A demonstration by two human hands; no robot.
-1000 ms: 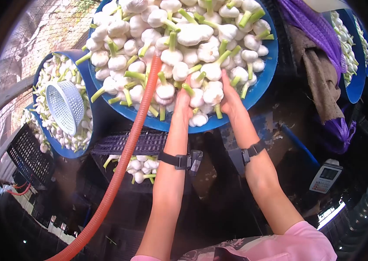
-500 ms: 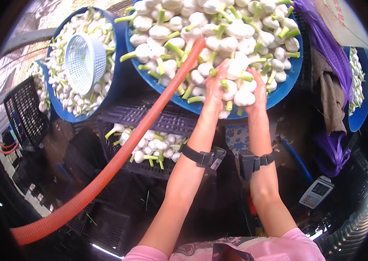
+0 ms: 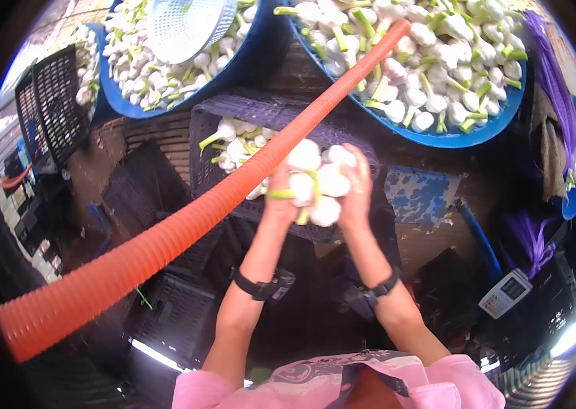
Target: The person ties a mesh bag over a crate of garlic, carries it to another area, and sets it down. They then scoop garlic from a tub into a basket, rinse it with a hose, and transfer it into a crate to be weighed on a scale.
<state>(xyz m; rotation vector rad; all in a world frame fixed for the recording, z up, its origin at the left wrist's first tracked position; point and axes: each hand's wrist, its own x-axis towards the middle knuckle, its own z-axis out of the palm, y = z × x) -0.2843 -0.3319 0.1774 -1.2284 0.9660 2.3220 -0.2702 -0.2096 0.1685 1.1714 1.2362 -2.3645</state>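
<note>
Several white garlic bulbs (image 3: 315, 184) with short green stems are pressed between my two hands, over the right part of a dark purple crate (image 3: 209, 109). My left hand (image 3: 279, 194) holds the bunch from the left side, partly hidden behind the bulbs. On the other side my right hand (image 3: 358, 184) is cupped round it. More garlic (image 3: 237, 146) lies in the crate. Above, a large blue tub (image 3: 455, 140) is full of garlic, and the end of a red corrugated hose (image 3: 199, 221) lies over it, crossing above the crate.
Another blue tub (image 3: 121, 102) at upper left holds garlic and a white strainer basket (image 3: 189, 31). A black crate (image 3: 53, 102) stands far left. To the right are purple netting (image 3: 553, 82), a brown cloth (image 3: 547, 129) and a white device with a display (image 3: 506, 293).
Both hands have moved from the large blue tub, down and left, to over the purple crate, carrying garlic. The camera view has shifted, and the tubs sit higher and farther right.
</note>
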